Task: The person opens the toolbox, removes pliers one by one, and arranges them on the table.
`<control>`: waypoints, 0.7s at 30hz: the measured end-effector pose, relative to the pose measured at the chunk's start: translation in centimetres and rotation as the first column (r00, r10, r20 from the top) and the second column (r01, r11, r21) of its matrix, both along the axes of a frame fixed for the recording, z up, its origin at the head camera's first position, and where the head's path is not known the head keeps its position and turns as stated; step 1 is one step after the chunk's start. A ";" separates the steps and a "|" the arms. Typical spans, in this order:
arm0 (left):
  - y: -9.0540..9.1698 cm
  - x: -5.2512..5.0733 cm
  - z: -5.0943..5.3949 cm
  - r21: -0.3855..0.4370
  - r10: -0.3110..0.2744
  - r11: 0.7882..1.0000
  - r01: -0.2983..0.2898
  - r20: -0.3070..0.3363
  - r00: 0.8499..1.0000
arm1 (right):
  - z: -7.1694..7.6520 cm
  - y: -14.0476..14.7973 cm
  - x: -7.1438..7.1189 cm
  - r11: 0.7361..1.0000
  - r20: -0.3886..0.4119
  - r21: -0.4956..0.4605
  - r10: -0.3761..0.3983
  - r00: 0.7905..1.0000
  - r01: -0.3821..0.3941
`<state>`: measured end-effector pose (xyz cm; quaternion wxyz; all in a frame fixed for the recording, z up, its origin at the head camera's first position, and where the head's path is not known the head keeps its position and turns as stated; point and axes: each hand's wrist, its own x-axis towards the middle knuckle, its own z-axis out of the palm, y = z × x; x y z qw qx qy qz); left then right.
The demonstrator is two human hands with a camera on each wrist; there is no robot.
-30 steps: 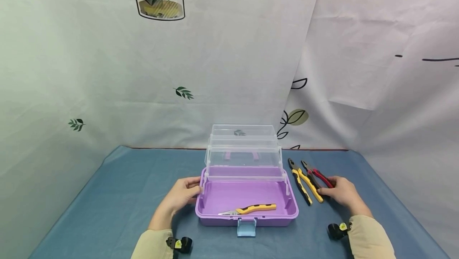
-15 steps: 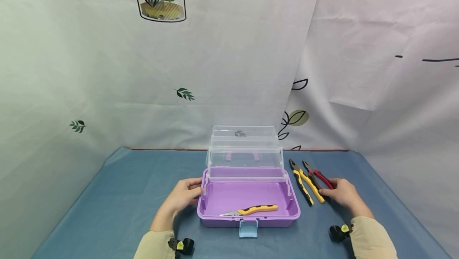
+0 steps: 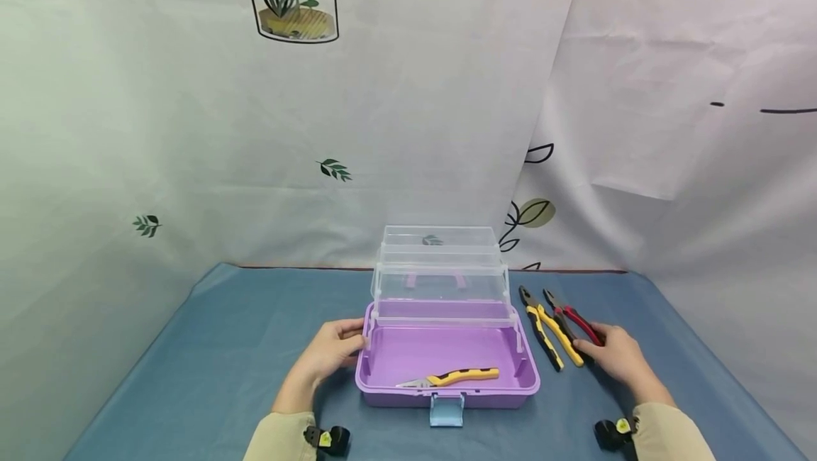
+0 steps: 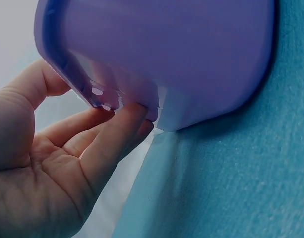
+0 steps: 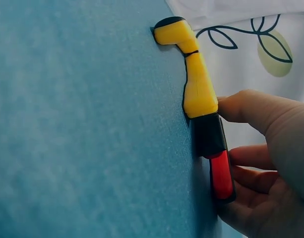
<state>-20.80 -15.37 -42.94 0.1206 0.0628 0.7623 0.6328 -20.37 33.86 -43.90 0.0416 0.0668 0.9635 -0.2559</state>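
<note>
A purple toolbox (image 3: 447, 400) stands with its clear lid and trays raised; yellow-black needle-nose pliers (image 3: 464, 376) lie inside near the front wall. My left hand (image 3: 327, 353) grips the box's left rim, thumb on top and fingers against the outer wall; the left wrist view shows the hand (image 4: 67, 153) at the purple wall (image 4: 166, 54). On the right, my right hand (image 3: 620, 357) holds the handles of the red-black pliers (image 3: 579, 322), thumb on one side and fingers on the other. Yellow-black pliers (image 3: 542, 333) lie just left of them, handles spread.
A blue cloth (image 3: 242, 333) covers the table. Behind it hangs a pale curtain (image 3: 447, 128) with leaf prints. The box's light blue latch (image 3: 446, 411) hangs down at the front.
The whole scene has shifted slightly right and down in the head view. Both hands keep their places on the box and the red-black pliers.
</note>
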 end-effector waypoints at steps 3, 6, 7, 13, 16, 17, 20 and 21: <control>0.0 0.1 0.1 0.006 0.000 1.000 0.000 0.001 1.000 | 0.1 0.0 0.1 1.000 0.000 0.014 0.009 1.000 -0.009; 0.0 0.1 0.0 0.004 0.005 1.000 -0.005 -0.002 1.000 | 0.1 -0.1 0.3 1.000 0.003 0.023 0.010 1.000 -0.010; 0.1 0.1 0.0 0.001 0.008 1.000 -0.008 -0.003 1.000 | 0.1 -0.1 0.4 1.000 0.003 0.025 0.011 1.000 -0.011; 0.3 0.1 0.0 -0.006 0.027 1.000 -0.027 0.005 1.000 | 0.3 -0.3 0.7 1.000 0.000 0.026 0.016 1.000 -0.016; 0.3 0.1 0.0 -0.007 0.027 1.000 -0.027 0.006 1.000 | 0.4 -0.5 0.8 0.999 -0.017 0.031 0.016 1.000 -0.016; 0.3 0.2 0.0 -0.007 0.026 1.000 -0.026 0.004 1.000 | 0.4 -0.6 0.9 0.999 -0.023 0.032 0.015 1.000 -0.014; 0.2 0.2 0.1 -0.004 0.023 1.000 -0.023 -0.001 1.000 | 0.4 -0.7 1.0 1.000 -0.038 0.028 0.000 0.999 0.001; 0.2 0.2 0.1 -0.004 0.022 1.000 -0.022 -0.003 1.000 | 0.4 -0.8 1.1 1.000 -0.043 0.027 -0.005 0.999 0.006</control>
